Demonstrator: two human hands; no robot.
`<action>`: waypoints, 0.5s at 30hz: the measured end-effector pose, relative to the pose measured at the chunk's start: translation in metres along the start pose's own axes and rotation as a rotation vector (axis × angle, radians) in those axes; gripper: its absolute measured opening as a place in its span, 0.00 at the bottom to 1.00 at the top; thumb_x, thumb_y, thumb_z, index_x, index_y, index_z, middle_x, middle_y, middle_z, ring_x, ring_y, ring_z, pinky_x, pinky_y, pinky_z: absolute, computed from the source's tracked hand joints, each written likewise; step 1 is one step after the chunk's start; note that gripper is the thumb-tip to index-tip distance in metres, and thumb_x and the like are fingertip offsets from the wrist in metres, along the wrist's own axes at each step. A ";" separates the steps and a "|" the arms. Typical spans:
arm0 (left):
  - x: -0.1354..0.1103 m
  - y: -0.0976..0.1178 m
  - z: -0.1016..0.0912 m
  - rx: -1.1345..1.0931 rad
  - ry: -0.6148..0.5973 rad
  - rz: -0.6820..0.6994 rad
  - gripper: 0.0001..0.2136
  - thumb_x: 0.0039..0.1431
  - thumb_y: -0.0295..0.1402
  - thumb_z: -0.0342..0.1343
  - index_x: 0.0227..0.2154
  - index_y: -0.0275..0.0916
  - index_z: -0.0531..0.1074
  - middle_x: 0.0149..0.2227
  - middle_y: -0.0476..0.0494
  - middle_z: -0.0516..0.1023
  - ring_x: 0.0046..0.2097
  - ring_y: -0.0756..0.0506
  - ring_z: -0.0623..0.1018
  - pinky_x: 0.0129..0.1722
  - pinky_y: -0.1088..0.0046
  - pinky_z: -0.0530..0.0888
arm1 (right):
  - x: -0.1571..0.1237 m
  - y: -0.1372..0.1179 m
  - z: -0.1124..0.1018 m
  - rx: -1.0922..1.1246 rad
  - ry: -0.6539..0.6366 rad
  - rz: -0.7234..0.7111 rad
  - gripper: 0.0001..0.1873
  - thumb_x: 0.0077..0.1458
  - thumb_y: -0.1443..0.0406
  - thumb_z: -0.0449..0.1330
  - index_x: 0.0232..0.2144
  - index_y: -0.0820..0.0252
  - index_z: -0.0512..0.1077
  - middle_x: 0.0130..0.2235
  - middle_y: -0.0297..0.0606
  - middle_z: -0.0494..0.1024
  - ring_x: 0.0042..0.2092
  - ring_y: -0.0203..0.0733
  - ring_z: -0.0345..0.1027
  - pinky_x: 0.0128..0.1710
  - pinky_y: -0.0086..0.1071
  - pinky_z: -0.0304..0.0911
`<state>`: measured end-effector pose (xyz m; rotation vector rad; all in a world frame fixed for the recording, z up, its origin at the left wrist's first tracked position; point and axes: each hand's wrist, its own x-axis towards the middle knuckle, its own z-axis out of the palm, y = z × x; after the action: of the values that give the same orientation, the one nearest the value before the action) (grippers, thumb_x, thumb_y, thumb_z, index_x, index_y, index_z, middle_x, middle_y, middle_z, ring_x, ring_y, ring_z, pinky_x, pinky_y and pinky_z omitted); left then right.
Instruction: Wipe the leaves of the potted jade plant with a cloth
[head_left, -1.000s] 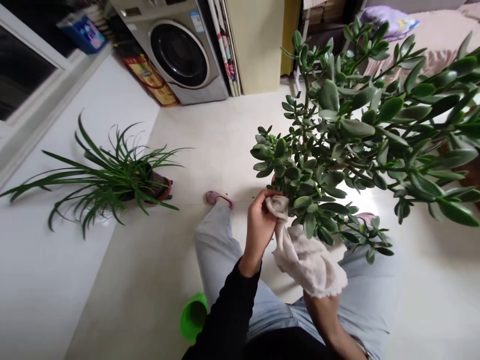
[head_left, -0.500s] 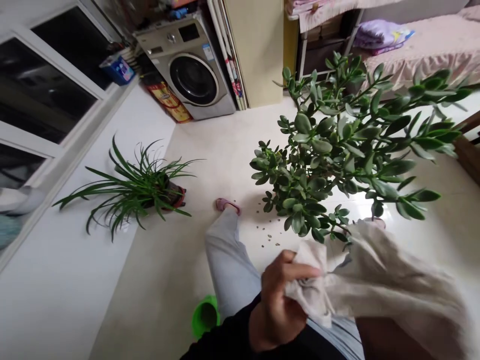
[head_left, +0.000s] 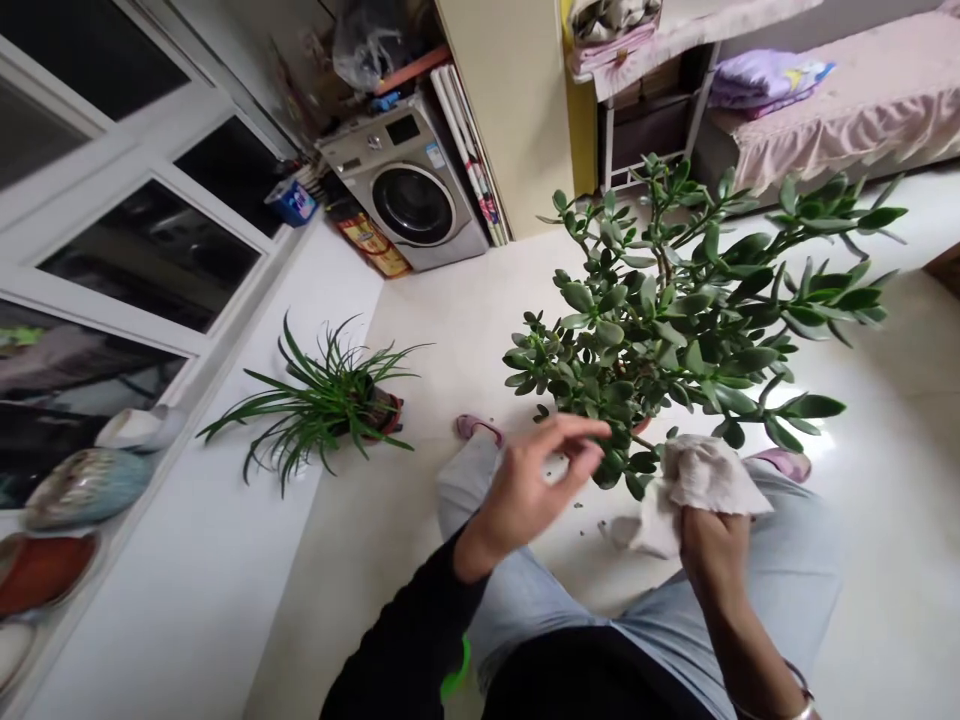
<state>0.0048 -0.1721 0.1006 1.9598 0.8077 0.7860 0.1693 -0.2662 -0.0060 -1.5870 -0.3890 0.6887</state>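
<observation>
Cream floor tiles (head_left: 420, 330) are spreading out below us, running from a white-framed window (head_left: 150, 250) on our left toward a bed with a pink cover (head_left: 840, 130) on our right, while a silver front-loading washing machine (head_left: 405, 190) is standing against the far wall. A spider plant (head_left: 322, 405) is sitting on a low white ledge beside the tiles.

Straight ahead, a large jade plant (head_left: 660, 310) is spreading its branches just beyond our knees, its pot almost hidden behind the leaves, so we cannot tell what it is standing on. We are judging its thick leaves and stiff stems to be the weak point here: a careless brush could snap a stem or knock leaves loose, and a bump could tip the top-heavy plant.

Our left hand (head_left: 544, 490) is hanging open and empty near the lowest leaves, its fingers loosely curved and blurred. Our right hand (head_left: 712, 550) is closed around a crumpled beige cloth (head_left: 697, 490), bunching it just beside the foliage. Small fallen bits (head_left: 577, 505) are lying on the tiles below, and a foot could easily grind them in.
</observation>
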 end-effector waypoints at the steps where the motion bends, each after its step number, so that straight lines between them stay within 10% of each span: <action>1: 0.010 -0.005 -0.007 0.093 0.085 0.042 0.09 0.72 0.31 0.55 0.50 0.40 0.78 0.49 0.43 0.84 0.47 0.48 0.84 0.50 0.69 0.82 | 0.003 0.000 0.003 -0.029 -0.029 -0.069 0.24 0.53 0.48 0.65 0.43 0.59 0.78 0.47 0.45 0.83 0.49 0.53 0.75 0.53 0.47 0.69; 8: 0.085 -0.033 -0.011 0.448 -0.260 0.143 0.16 0.76 0.31 0.46 0.59 0.39 0.72 0.57 0.37 0.80 0.61 0.42 0.79 0.63 0.58 0.76 | 0.025 -0.004 0.020 -0.254 -0.209 -0.442 0.19 0.63 0.52 0.54 0.45 0.57 0.76 0.52 0.50 0.79 0.57 0.57 0.70 0.66 0.61 0.56; 15: 0.097 -0.028 -0.015 0.486 -0.535 0.115 0.15 0.76 0.32 0.45 0.59 0.40 0.70 0.58 0.40 0.80 0.58 0.42 0.81 0.61 0.59 0.76 | 0.037 -0.014 0.031 -0.255 -0.318 -0.267 0.26 0.64 0.47 0.53 0.51 0.57 0.75 0.58 0.53 0.77 0.62 0.57 0.68 0.69 0.56 0.56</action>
<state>0.0444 -0.0784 0.1038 2.5059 0.5926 0.0953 0.1798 -0.2172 -0.0005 -1.6244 -0.9374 0.7050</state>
